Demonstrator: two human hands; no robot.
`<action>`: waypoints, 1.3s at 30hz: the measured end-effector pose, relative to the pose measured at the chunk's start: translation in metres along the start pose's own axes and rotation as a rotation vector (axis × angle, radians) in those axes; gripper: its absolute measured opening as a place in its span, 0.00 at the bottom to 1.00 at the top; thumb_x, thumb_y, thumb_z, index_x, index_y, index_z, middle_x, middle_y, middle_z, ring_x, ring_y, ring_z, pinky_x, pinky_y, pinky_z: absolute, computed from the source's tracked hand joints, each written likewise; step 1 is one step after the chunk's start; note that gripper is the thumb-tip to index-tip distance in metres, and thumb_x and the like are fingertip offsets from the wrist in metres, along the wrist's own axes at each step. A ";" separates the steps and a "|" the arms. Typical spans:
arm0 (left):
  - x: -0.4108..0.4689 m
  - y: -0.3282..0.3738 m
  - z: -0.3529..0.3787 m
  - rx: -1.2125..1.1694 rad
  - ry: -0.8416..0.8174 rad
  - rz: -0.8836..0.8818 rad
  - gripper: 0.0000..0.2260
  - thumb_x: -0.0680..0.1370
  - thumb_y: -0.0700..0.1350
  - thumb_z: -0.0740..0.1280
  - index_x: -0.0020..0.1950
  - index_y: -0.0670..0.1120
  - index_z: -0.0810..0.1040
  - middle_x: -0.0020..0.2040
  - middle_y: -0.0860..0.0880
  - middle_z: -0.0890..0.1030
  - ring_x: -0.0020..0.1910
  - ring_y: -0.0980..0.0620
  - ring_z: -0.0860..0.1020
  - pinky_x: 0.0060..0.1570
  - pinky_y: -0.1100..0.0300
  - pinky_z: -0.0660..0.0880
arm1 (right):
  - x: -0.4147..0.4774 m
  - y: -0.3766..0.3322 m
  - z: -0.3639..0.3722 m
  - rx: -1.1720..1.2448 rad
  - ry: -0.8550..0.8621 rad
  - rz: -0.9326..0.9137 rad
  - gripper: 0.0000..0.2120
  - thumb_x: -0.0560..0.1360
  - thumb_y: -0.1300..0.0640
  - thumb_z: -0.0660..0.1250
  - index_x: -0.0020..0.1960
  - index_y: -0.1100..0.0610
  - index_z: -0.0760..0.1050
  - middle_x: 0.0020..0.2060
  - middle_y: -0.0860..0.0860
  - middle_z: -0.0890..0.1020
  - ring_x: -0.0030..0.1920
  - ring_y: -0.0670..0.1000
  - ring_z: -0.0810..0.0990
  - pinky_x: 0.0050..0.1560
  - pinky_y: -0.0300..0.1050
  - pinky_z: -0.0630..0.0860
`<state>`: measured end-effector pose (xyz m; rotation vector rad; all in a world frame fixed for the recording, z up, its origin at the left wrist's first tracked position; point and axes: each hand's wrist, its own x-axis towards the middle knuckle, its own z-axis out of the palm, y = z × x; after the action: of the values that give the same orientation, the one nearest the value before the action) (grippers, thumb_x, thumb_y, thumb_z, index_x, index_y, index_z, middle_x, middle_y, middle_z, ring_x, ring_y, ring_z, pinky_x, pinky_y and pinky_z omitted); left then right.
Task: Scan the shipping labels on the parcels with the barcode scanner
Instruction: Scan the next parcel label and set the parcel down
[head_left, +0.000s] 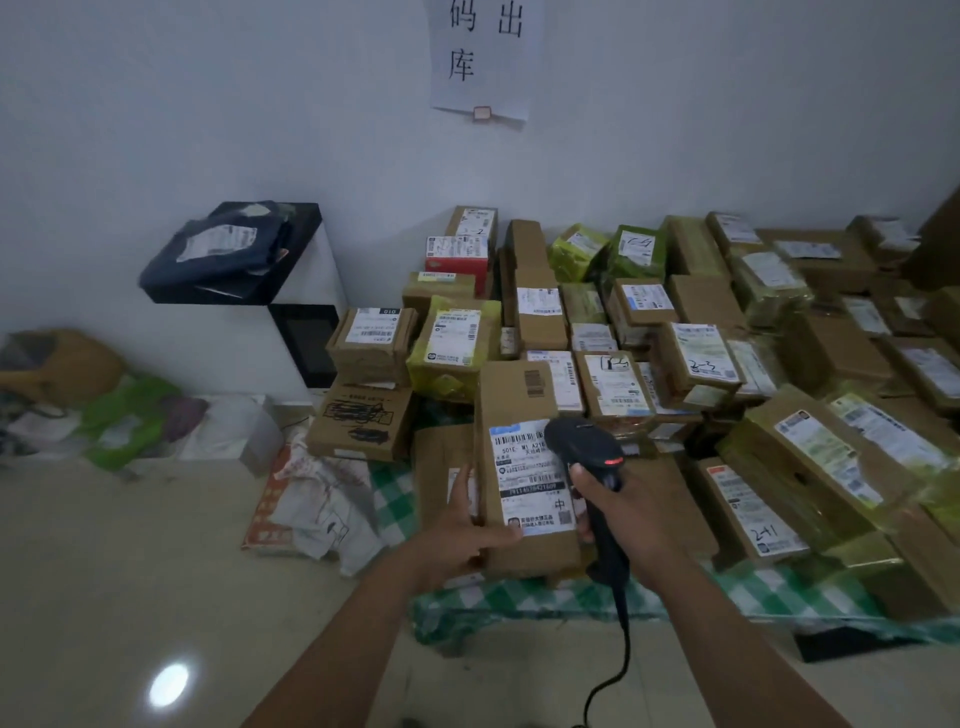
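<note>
My left hand grips the parcel at its near edge, steadying its label face-up. Just beside it, my right hand is wrapped round the scanner, aiming at the barcode.

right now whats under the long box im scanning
Long box, gripped by left hand, scanner in right hand: a lower box shows at its left edge, checked cloth below its near end. Whatever lies beneath its middle is covered.

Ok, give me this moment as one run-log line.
right hand: grips barcode scanner over shipping label | left hand: holds cardboard parcel | red light: lit
</note>
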<state>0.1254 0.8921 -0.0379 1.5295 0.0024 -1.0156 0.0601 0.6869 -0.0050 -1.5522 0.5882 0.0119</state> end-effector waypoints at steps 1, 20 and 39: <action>-0.006 -0.003 -0.004 0.061 -0.036 -0.010 0.54 0.72 0.41 0.77 0.77 0.65 0.38 0.57 0.60 0.78 0.56 0.55 0.78 0.41 0.63 0.81 | 0.001 0.001 0.005 -0.015 -0.014 -0.010 0.13 0.76 0.51 0.71 0.42 0.61 0.77 0.24 0.55 0.79 0.22 0.49 0.76 0.24 0.41 0.75; 0.013 -0.005 -0.049 0.613 -0.013 0.170 0.34 0.77 0.49 0.72 0.78 0.53 0.58 0.72 0.53 0.71 0.67 0.54 0.70 0.59 0.62 0.69 | 0.004 -0.007 0.066 -0.377 0.031 0.003 0.12 0.73 0.45 0.73 0.45 0.55 0.80 0.29 0.48 0.84 0.29 0.46 0.81 0.31 0.40 0.74; 0.113 0.149 -0.135 0.836 0.455 0.550 0.14 0.80 0.45 0.66 0.66 0.50 0.75 0.60 0.51 0.81 0.55 0.54 0.80 0.48 0.62 0.78 | 0.095 -0.120 0.096 0.122 0.087 0.065 0.16 0.73 0.49 0.75 0.48 0.63 0.81 0.41 0.59 0.85 0.28 0.53 0.80 0.30 0.44 0.79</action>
<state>0.3530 0.9013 -0.0006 2.3119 -0.5527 -0.1886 0.2193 0.7370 0.0640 -1.4201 0.6954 -0.0413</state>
